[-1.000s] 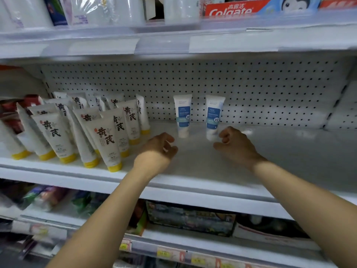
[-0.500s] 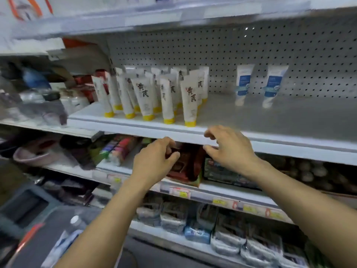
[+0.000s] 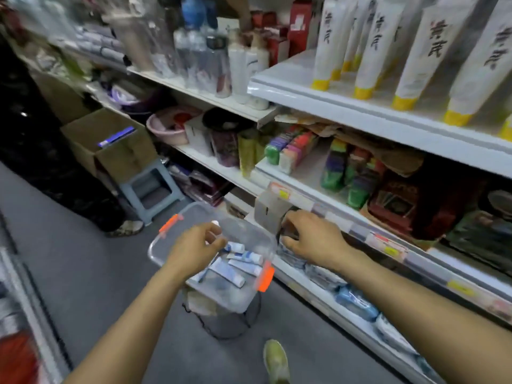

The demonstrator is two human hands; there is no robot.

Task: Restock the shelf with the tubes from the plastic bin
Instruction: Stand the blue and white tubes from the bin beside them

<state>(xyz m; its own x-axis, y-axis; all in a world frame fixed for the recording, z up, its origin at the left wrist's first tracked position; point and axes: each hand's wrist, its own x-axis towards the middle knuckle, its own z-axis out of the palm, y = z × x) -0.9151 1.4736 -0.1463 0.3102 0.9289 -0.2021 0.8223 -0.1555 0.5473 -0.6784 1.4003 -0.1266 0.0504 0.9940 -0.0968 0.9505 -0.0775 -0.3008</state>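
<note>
While bent over the plastic bin (image 3: 153, 252), worth weighing up the tubes (image 3: 245, 256) first: light, soft-walled, probably easy to dent under a hard squeeze, likely slick on the printed skin, firmer at the cap and shoulder. Best taken across the body close to the cap end, between thumb and fingertips, one or two at a time, then lifted rather than dragged over the others. Heaped flat and crosswise toward the right edge of the bin, close to the orange latch (image 3: 264, 278) at the near right corner. Left hand (image 3: 194, 250) directly above that heap, inside the line of the rim, fingers curled toward the thumb, with a small white cap-like shape at the knuckles; impossible to tell whether pinched or merely lying behind. Right hand (image 3: 313, 239) just past the right edge of the bin, near the front lip of a low shelf, fingers loosely bent, empty so far as visible. Tubes therefore under the left palm and just beside the right thumb. Probable destination up at the right: the shelf (image 3: 332, 103) with standing yellow-capped tubes (image 3: 401, 65) along its front edge, well apart from the bin.
</note>
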